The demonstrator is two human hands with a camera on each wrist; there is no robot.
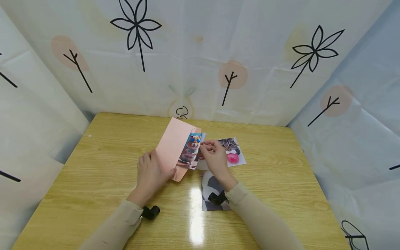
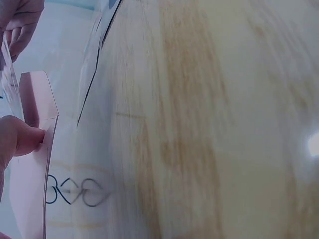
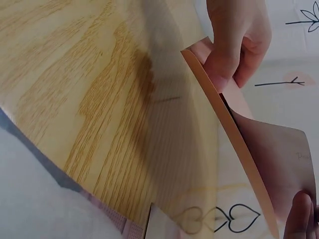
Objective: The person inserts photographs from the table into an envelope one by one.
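Observation:
A pink envelope point(image 1: 175, 142) is tilted above the table, gripped at its lower left by my left hand point(image 1: 153, 175), thumb in front. My right hand point(image 1: 215, 156) pinches the right edge of a picture card point(image 1: 191, 149) showing a bear-like animal in sunglasses. The card's left part is inside the envelope's mouth or overlapped by it. In the right wrist view, the back of the card point(image 3: 279, 154) bends beside the envelope's orange-looking flap point(image 3: 234, 129). My left thumb point(image 2: 27, 137) presses on the envelope in the left wrist view.
On the wooden table point(image 1: 103, 166), a cat picture with a pink ball point(image 1: 239, 154) lies behind my right hand. A grey-and-white picture point(image 1: 207, 191) lies under my right wrist, partly hidden. Patterned white cloth point(image 1: 187, 69) hangs behind the table and at its sides.

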